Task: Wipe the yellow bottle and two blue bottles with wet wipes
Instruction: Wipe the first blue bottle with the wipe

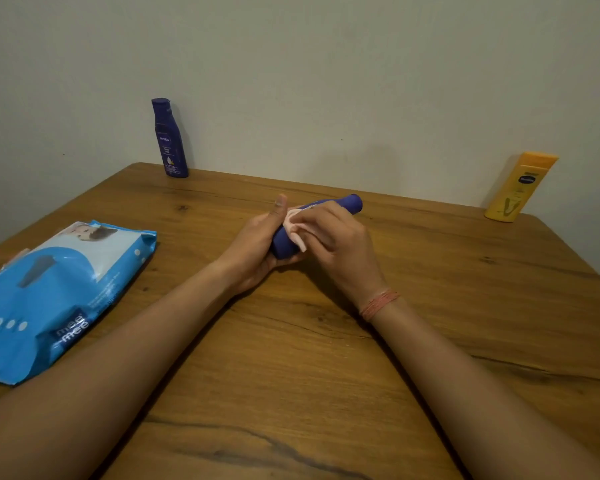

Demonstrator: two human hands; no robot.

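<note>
Head view: the left hand cradles a blue bottle lying tilted over the table, fingers curled under it, thumb raised. The right hand presses a wipe on its side — fingers bent round the cloth. A second blue bottle stands upright at the wall, far left; the yellow bottle far right. A wipes pack lies left.

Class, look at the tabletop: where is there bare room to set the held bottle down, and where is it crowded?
Bare wood lies between the standing blue bottle and the yellow bottle along the wall, and near the table's front edge between the forearms. The left is crowded by the wipes pack; the middle by both hands.
</note>
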